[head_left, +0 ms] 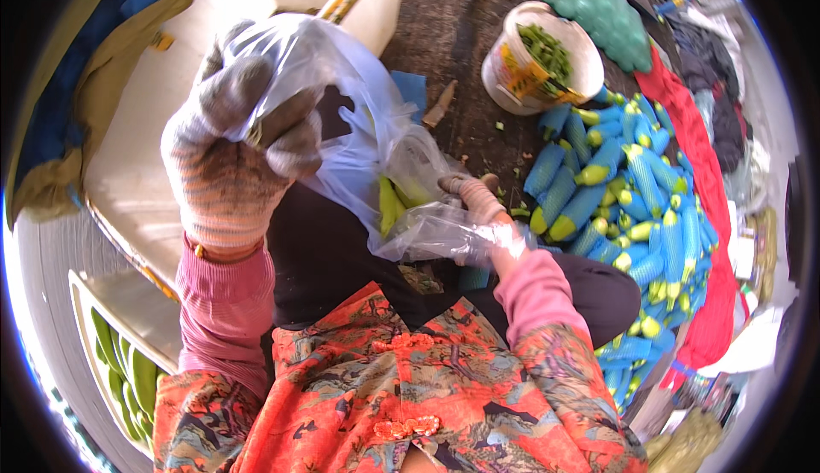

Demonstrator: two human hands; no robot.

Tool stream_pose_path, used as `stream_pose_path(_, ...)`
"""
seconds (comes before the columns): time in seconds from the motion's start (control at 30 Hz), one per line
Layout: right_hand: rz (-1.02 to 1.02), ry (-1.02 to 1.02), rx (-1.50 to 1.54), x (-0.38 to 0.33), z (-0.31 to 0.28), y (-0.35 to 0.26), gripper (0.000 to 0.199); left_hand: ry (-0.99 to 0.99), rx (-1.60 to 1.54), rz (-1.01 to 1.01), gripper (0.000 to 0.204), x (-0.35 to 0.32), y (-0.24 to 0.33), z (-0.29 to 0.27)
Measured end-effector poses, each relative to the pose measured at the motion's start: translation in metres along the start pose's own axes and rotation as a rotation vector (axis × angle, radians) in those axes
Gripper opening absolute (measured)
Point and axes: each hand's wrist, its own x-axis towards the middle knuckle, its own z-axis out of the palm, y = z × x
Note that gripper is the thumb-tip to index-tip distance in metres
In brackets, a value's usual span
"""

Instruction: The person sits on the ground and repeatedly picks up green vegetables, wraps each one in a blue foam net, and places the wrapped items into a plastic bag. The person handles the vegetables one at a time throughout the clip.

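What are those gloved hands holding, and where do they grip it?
Both grip a clear plastic bag: the left hand clutches its bunched top edge, the right hand its lower side. Yellow-green pieces lie inside.

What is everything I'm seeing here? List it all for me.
Clear thin plastic bag: one, see-through, held up at centre, yellow-green pieces inside.
Blue foam-netted yellow-green produce: many, piled at right.
White plastic bucket: one, green trimmings inside, top right.
Red cloth: one, under the pile.
Green mesh sack: one, top.
Green pieces in white crate: several, lower left.
Left hand: knit glove, grip shut on bag.
Right hand: gloved, inside bag's lower part.
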Motion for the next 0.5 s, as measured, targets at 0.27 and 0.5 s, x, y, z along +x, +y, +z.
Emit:
stream_pose_path(0.27,-0.714,-0.064,0.158,-0.138,-0.027,-0.1,0.031,0.145,-0.092,0.073,0.015,0.01,0.024,-0.001)
stream_pose_path(0.5,-0.475,0.177,0.154,-0.12,-0.071,-0.102,0.038,0.048,0.543,-0.353,0.013,0.039,0.084,-0.09)
